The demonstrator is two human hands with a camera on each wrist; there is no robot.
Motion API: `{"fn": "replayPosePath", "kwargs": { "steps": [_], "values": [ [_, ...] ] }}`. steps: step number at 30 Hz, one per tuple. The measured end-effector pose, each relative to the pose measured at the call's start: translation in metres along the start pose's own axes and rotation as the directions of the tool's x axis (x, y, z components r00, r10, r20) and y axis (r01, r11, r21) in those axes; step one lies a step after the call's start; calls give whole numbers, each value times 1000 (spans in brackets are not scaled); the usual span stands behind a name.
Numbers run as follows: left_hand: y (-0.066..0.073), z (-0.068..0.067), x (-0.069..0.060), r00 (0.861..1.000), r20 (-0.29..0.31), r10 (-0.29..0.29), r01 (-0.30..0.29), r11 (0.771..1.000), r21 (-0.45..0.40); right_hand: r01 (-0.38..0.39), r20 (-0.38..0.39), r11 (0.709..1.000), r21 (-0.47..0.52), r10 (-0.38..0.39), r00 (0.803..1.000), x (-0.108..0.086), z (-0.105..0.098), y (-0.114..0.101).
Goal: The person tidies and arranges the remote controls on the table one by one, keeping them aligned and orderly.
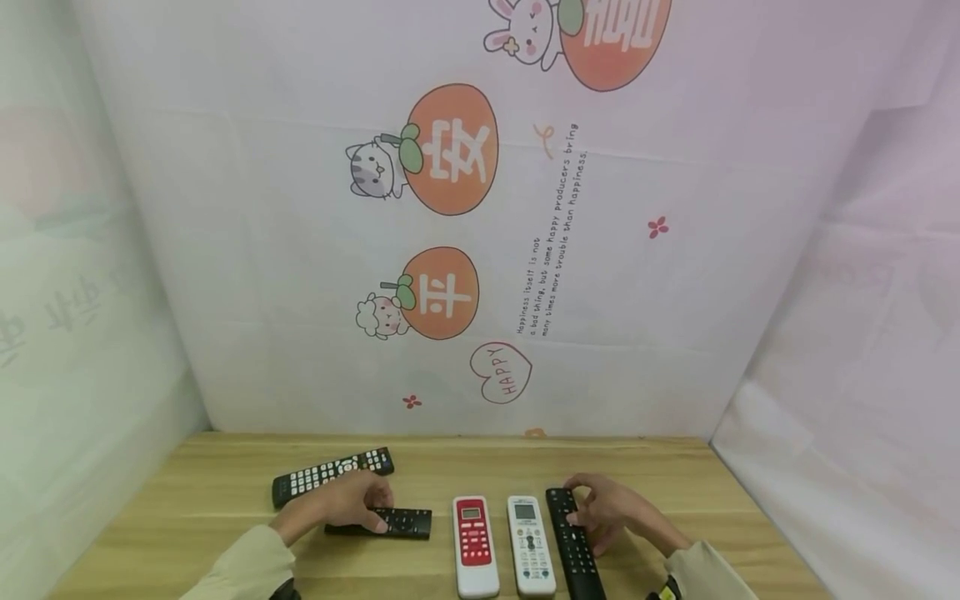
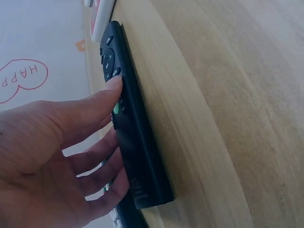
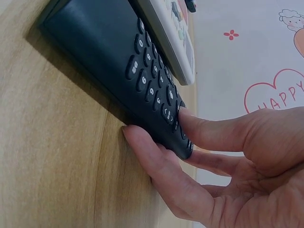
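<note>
- Black plastic, with rows of pale buttons, makes up the leftmost remote (image 1: pixel 322 476), which lies aslant on the wooden table (image 1: pixel 637 462), its right end farther from the person than its left.
- Left hand (image 1: pixel 348 497): just in front of that remote, its thumb and fingers pinch a short black remote (image 1: pixel 408 523). The thumb lies on the button face; the other fingers go along the far edge.
- Short black remote: it lies nearly crosswise on the table, its left part hidden by the hand in the head view. A ringed pad sits toward its right end, a green key shows beside the thumb, and the left end is smooth, with faint lettering too small to read.
- Red and white remote (image 1: pixel 474 546): near the middle, pointing away from the person, touched by neither hand. Its white case carries a red panel with a small grey screen.
- White remote (image 1: pixel 531 546): just beside it, with a grey screen at the top, small keys below and bluish ones low down.
- Long black remote (image 1: pixel 573 546): right of the white one, slightly tilted, with dark oval keys marked in white and a plain lower part.
- Right hand (image 1: pixel 611 510): at this remote's far end, pinching it, thumb on the keys, fingers around the end and right side.
- Beige sleeve (image 1: pixel 708 575): covers the right forearm.
</note>
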State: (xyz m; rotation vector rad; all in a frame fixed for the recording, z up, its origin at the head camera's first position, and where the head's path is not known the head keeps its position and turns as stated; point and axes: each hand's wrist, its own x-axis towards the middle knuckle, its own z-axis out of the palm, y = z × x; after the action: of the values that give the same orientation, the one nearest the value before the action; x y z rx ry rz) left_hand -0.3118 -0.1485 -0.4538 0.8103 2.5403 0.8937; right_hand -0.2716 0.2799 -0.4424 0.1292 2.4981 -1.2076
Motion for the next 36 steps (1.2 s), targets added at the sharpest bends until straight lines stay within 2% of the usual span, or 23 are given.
{"fn": "replayPosePath", "kwargs": {
  "steps": [4, 8, 10, 12, 16, 19, 23, 26, 30, 33, 36],
  "values": [
    [-8, -1, 2, 1000, 25, 9, -8, 1000, -16, 6, 2, 1000, 0, -6, 1000, -1, 0, 0],
    [-23, -1, 6, 998, 54, 36, -36, 999, 4, 16, 15, 1000, -3, -16, 1000, -2, -1, 1],
    [-26, -2, 6, 997, 63, 47, -49, 999, 18, 28, 24, 1000, -2, -28, 999, -3, -2, 2],
    [-25, -3, 5, 997, 62, 53, -53, 999, -1, 41, 33, 999, 1, -41, 999, -3, -2, 3],
    [-12, -5, 0, 999, 9, 33, -32, 998, -61, 53, 37, 999, -1, -53, 998, -3, -2, 4],
    [-7, -5, -3, 998, -59, 5, -11, 994, -108, 55, 27, 998, -11, -55, 998, -2, -2, 4],
    [-8, -4, -4, 994, -101, -36, 15, 979, -204, 46, 6, 999, -14, -46, 999, -2, -2, 3],
    [-8, -1, -4, 988, -116, -106, 64, 947, -315, 24, -21, 1000, -16, -24, 999, -3, -1, 3],
    [-7, 7, -3, 959, -145, -242, 152, 876, -457, 16, -40, 1000, -9, -16, 999, -2, -1, 3],
    [-8, 13, -1, 948, -147, -283, 160, 821, -549, 37, -32, 999, 2, -37, 999, -2, -1, 4],
    [-8, 19, 1, 952, -137, -272, 133, 776, -616, 55, -24, 998, 6, -55, 998, -1, -1, 5]
  ]
}}
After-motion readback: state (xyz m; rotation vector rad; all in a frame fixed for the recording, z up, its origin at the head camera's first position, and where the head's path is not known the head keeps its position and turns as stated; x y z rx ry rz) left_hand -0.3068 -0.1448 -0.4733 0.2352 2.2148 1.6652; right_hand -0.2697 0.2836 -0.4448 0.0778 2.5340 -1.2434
